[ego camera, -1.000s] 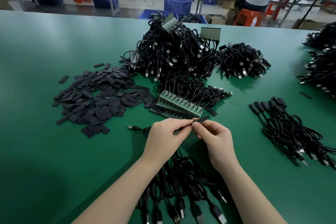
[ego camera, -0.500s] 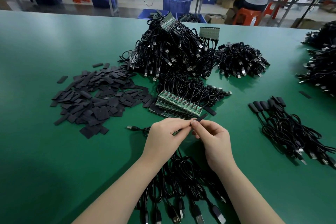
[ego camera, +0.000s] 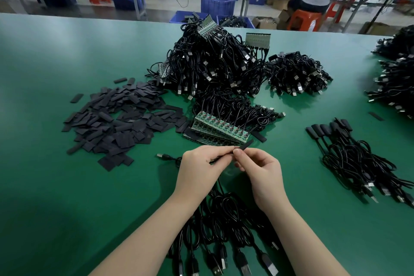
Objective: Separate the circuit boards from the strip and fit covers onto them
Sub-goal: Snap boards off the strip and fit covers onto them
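Most of the work is judged to be outstanding. Beyond the fingertips the largest mass is seen — a tall tangled heap of black cables [ego camera: 210,63] with uncut green board strips poking from it. Just beyond the fingers lies a stack of green circuit-board strips [ego camera: 218,129], not yet separated. To the left of the fingers a wide scatter of flat black sleeve covers [ego camera: 116,123] is spread, unused. To the right, a smaller bundle of black cables with covered ends [ego camera: 349,152] is laid out — finished pieces, it is judged.

Between the fingers a single black cover sleeve [ego camera: 244,146] is held: it is pinched by the right hand [ego camera: 262,175], while the left hand [ego camera: 201,170] grips what is taken to be a board and its black cable [ego camera: 167,157]; the board itself is hidden. The cover is judged to be partly fitted.

Of containers, only blue plastic crates [ego camera: 217,5] are seen on the floor far beyond the green table [ego camera: 67,197]; some hold dark items, too blurred to name.
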